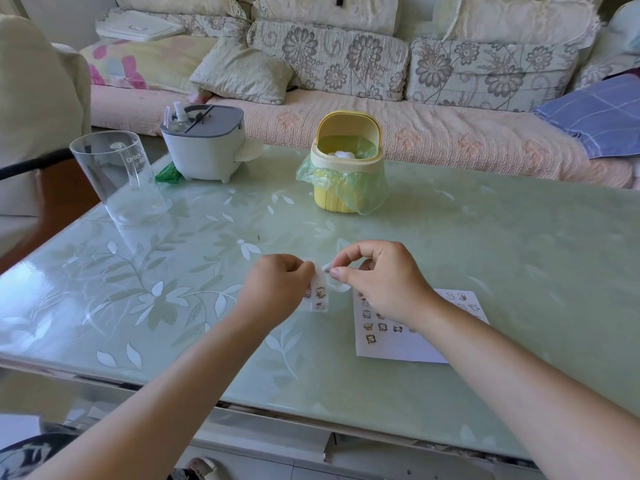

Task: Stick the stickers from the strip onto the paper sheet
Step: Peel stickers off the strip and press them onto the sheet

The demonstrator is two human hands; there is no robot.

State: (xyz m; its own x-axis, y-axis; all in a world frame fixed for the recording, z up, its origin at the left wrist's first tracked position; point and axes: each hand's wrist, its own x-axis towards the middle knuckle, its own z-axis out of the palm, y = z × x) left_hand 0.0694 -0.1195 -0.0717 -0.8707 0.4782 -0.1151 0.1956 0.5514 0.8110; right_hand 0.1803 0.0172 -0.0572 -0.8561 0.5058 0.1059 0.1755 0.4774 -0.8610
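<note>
Two hands meet above the table (485, 237): the left hand (277, 289) pinches the sticker strip (319, 296) near its top, and the right hand (377, 278) nips a small pale piece, seemingly a sticker (326, 269), at the strip's upper corner. The paper sheet (398, 348) lies flat just to the right, partly under the right wrist, bearing several stickers. We advise peeling slowly with the strip taut, touching only the sticker's edge.
</note>
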